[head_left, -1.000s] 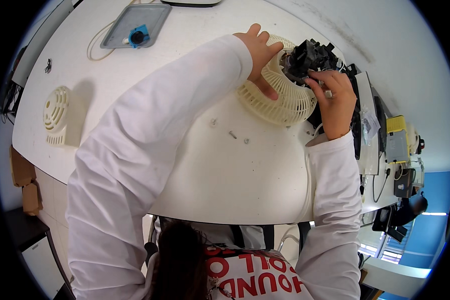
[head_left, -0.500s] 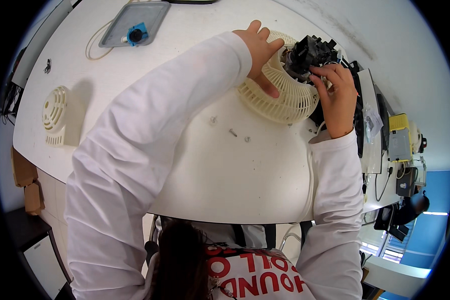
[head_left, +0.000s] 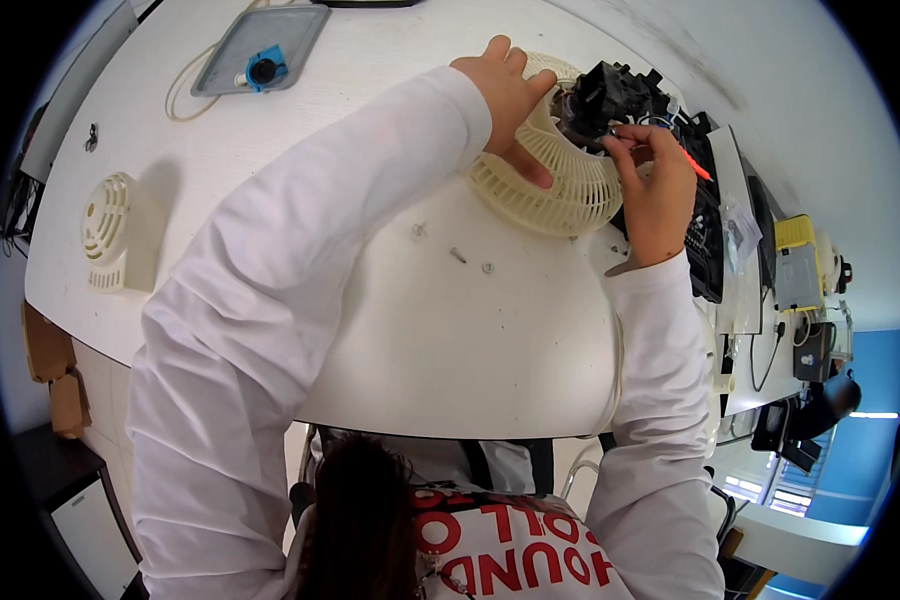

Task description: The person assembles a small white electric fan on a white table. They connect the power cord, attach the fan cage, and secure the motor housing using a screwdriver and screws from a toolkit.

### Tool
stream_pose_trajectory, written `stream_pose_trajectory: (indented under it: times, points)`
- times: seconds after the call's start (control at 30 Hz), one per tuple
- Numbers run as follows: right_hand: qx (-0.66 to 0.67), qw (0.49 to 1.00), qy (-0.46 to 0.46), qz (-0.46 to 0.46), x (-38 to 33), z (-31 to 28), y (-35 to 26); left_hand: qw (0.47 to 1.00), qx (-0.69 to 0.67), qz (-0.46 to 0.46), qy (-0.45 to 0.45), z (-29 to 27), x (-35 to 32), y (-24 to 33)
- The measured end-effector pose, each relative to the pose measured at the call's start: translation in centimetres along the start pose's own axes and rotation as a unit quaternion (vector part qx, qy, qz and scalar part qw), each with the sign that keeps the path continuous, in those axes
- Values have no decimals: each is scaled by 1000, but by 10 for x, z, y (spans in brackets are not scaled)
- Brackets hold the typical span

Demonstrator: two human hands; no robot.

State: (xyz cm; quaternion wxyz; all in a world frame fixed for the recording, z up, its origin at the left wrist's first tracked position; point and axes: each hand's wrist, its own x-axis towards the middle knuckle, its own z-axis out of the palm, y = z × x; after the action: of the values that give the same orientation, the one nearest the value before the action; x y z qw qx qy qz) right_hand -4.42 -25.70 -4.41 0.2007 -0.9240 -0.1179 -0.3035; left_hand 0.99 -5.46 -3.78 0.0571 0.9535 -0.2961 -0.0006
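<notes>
A cream slatted plastic housing [head_left: 560, 195], round and basket-like, lies at the far right of the table. A black plastic mechanism [head_left: 615, 95] with wires sits on it. My left hand [head_left: 505, 100] rests against the housing's left side, fingers spread and thumb lying across the slats. Beside the mechanism's lower edge, my right hand [head_left: 660, 195] is closed in a pinch. A slim tool with an orange-red end [head_left: 698, 165] sticks out behind its fingers; its tip is hard to make out.
Several loose screws and small parts [head_left: 458, 255] lie mid-table. A cream vented cover [head_left: 110, 232] stands at left. At the back, a grey tray [head_left: 305, 60] holds a blue and black part [head_left: 265, 68]. A black keyboard [head_left: 705, 240] and cables are on the right.
My right hand has turned slightly, and more of the orange-red tool end shows behind it. The left hand keeps its place on the housing. The whole view has shifted a little.
</notes>
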Motion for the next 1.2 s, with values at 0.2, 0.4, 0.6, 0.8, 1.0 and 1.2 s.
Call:
stream_pose_trajectory:
  times: [0.2,0.4,0.6,0.8,1.0,1.2]
  points:
    - [68,997,38,23,-4,13,4,1000,-4,-4,-2,-1,-1,0]
    - [160,984,66,35,-15,19,3,1000,2,-14,-20,-6,0,2]
    - [194,976,82,48,-11,18,4,1000,4,-12,-23,-7,1,3]
    - [206,970,68,108,-7,23,11,1000,8,-16,-25,-7,1,7]
    - [234,968,64,58,-16,18,5,1000,11,-11,-13,-4,0,2]
    - [230,967,75,83,-11,21,7,1000,8,-6,-12,-2,1,2]
